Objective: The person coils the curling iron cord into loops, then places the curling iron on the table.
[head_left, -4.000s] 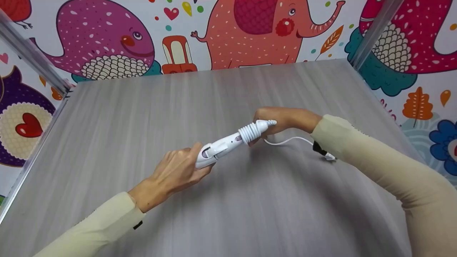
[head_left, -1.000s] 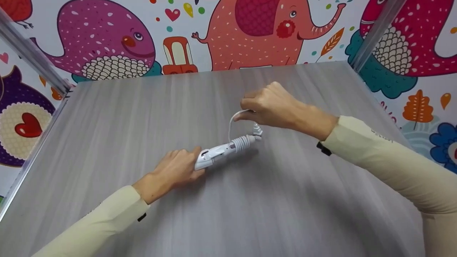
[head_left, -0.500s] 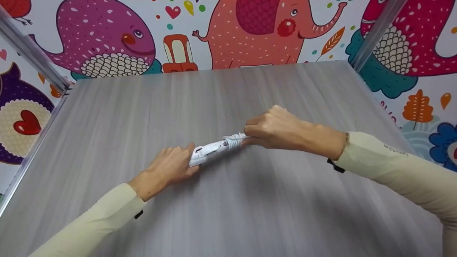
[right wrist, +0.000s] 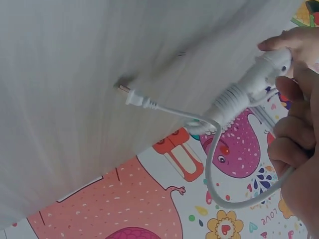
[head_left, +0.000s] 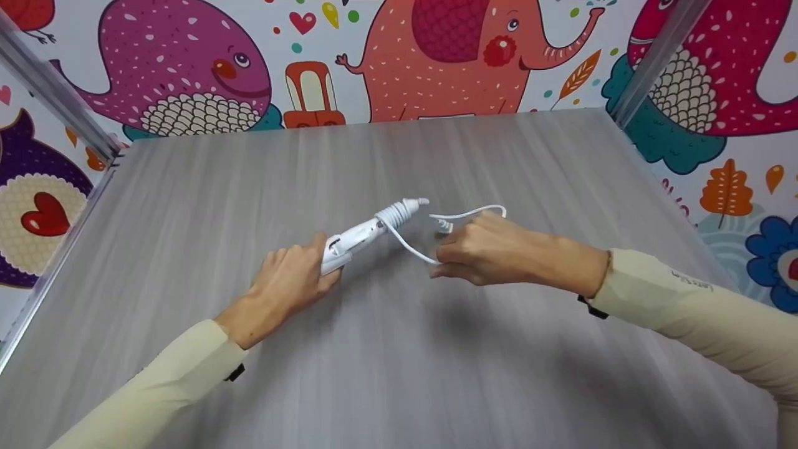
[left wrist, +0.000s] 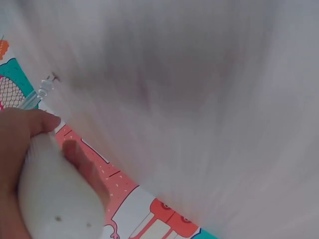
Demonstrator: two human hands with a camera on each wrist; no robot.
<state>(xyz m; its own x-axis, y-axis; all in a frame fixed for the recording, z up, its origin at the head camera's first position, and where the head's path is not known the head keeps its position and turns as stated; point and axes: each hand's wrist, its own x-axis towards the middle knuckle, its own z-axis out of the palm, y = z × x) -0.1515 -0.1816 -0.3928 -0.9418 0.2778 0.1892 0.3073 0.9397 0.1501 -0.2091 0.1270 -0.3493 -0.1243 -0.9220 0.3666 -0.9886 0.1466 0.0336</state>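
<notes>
From my end, I see the left hand (head_left: pixel 290 274) with its fingers wrapped round the handle end of the white, wand-shaped plastic appliance (head_left: pixel 356 238), held slanting over the grey wood-grain table (head_left: pixel 249 193). Half a second ago the right hand (head_left: pixel 492 252) was up against the coil at the appliance's far end; now it sits well apart to the right, pinching the thin white cord (head_left: pixel 408 249) between thumb and curled fingers. A slack stretch of cord now shows between coil and fingers, and the appliance's tip points further up and away than before. Beyond the fingers the cord loops back to the white two-pronged plug (right wrist: pixel 137 97), which hangs free just beside the hand; half a second ago I couldn't see it in the head view. The cartoon-animal wall panel (head_left: pixel 449 81) behind looks unchanged.
</notes>
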